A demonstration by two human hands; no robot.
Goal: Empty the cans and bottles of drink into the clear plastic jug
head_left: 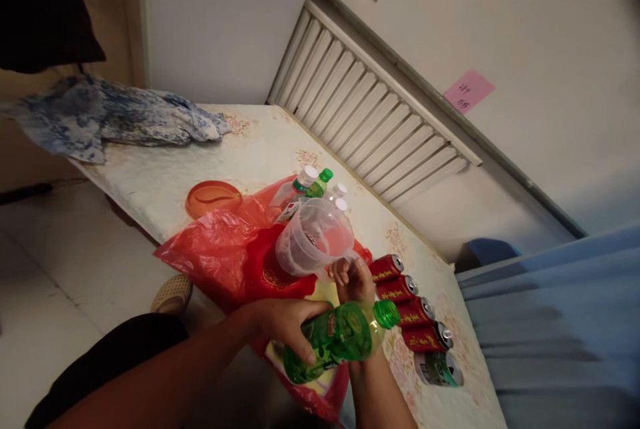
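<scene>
My left hand (pixel 293 325) is wrapped round a green plastic bottle (pixel 345 335). The bottle lies tilted in my grip, its green cap (pixel 387 314) towards the right. Behind it, the curled fingers of my right hand (pixel 356 279) are at the handle of a clear plastic measuring jug (pixel 305 242); the bottle partly hides my right wrist. The jug stands upright over a red plastic bag (pixel 215 255) and a bright red piece (pixel 260 269) with gold print. Just behind the jug, several bottles with white or green caps (pixel 326 175) stand close together.
Several red drink cans (pixel 397 289) lie in a row at the right, with a green can (pixel 440 369) nearest me. An orange lid (pixel 213 197) and a crumpled blue-white cloth (pixel 150 112) lie on the flowered tabletop (pixel 260 142). A radiator (pixel 370 102) borders the far side; a blue curtain (pixel 560 322) hangs right.
</scene>
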